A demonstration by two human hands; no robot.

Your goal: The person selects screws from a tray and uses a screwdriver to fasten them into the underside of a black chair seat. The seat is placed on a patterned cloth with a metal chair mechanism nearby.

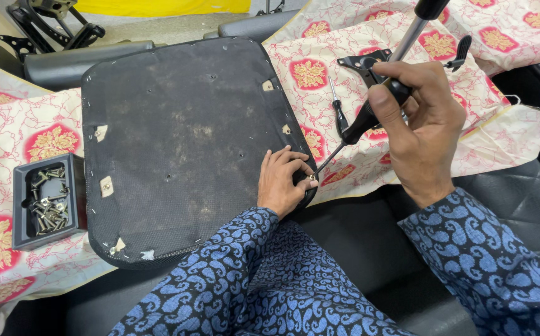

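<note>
Head view: upturned chair seat pan (183,143), black felt underside up, lies on patterned cloth (338,93). Left hand (285,180) rests at seat's near-right edge, fingertips pinching small screw (313,177). Right hand (422,124), up and to right, fist wrapped round black-handled screwdriver (360,127); shaft slants down-left, tip meeting screw. Left hand is nearer to screw; right stands well apart, joined only by tool. Second screwdriver (338,112) lies just beyond on cloth. Black tray of screws (49,202) sits beside seat's left edge.
</note>
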